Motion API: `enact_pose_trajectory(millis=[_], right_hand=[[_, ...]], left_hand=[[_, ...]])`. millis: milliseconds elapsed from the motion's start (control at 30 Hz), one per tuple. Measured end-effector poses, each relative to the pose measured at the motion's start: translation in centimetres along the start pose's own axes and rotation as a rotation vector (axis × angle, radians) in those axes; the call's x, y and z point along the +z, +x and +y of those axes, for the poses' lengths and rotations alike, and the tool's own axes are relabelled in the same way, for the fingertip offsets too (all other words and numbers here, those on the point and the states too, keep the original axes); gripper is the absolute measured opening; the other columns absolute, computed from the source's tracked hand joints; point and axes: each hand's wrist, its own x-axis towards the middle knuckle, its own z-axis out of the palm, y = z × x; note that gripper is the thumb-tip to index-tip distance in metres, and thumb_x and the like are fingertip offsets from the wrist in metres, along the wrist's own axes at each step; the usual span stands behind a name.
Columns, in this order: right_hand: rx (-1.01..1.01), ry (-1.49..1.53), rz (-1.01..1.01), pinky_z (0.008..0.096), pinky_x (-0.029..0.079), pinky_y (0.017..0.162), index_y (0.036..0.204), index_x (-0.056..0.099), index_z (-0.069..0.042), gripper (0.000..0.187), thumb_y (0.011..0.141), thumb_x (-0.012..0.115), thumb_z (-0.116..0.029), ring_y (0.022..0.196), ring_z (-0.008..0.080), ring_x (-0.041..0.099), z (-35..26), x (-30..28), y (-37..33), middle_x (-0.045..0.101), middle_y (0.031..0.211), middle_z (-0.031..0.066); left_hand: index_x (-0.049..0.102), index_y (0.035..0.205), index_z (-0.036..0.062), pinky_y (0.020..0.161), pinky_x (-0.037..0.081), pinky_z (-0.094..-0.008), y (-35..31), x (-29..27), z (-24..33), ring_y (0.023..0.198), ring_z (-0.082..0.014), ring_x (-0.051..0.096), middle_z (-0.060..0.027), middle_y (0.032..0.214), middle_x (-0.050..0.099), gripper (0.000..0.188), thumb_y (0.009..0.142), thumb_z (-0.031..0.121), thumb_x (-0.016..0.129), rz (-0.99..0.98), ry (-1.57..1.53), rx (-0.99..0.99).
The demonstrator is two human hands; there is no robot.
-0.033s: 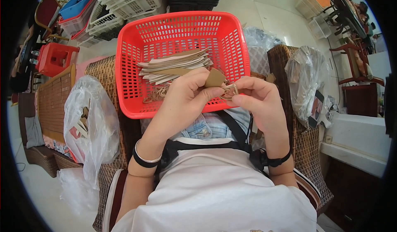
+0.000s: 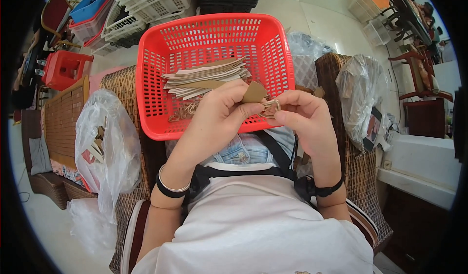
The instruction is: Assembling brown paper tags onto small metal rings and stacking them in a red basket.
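Note:
My left hand (image 2: pixel 214 114) is closed, pinching an olive-brown strip (image 2: pixel 254 92) between thumb and fingers. Its folded-looking end stands up above the fingertips. Pale gold metal buckles (image 2: pixel 271 109), looking like rectangular wire loops, sit between my two hands. My right hand (image 2: pixel 310 119) pinches the edge of one loop with thumb and forefinger. Both hands are over the near right rim of a red perforated basket (image 2: pixel 214 22). Inside it lie a stack of beige and brown strips (image 2: pixel 207 76) and a heap of similar metal buckles (image 2: pixel 185 110), partly hidden behind my left hand.
Clear plastic bags stand at both sides, one with strip pieces on the left (image 2: pixel 108 147) and one on the right (image 2: pixel 361 86). Woven wicker arms (image 2: pixel 124 86) flank me. Farther off are a red stool (image 2: pixel 67 69) and stacked white crates (image 2: pixel 158 3).
The fingertips of my right hand and the metal loop in them have turned very slightly. My left hand and the strip stay nearly still.

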Motion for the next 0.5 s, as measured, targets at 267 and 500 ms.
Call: enact_pose_trajectory(millis=[267,500], right_hand=[[-0.026,-0.095,0.013,0.0282,0.057,0.076,0.094,0.06,0.005,0.012,0.083,0.063,0.002,0.082,0.0142,0.065,0.1,0.1,0.8,0.065,0.09,0.0095],[0.005,-0.119,-0.002,0.0264,0.057,0.073,0.092,0.06,0.003,0.011,0.083,0.066,0.0,0.079,0.0132,0.065,-0.4,0.0,1.2,0.065,0.086,0.0082]], left_hand=[[0.063,0.093,-0.0052,0.066,0.045,-0.0266,0.8,-0.3,1.4,0.074,-0.0189,0.057,-0.0086,0.082,0.057,0.014,0.079,-0.005,0.062,-0.03,0.39,0.21],[0.063,0.095,-0.0058,0.063,0.045,-0.0253,1.1,-0.6,1.2,0.07,-0.013,0.056,-0.0072,0.078,0.057,0.016,0.079,-0.003,0.065,0.0,0.269,0.079]])
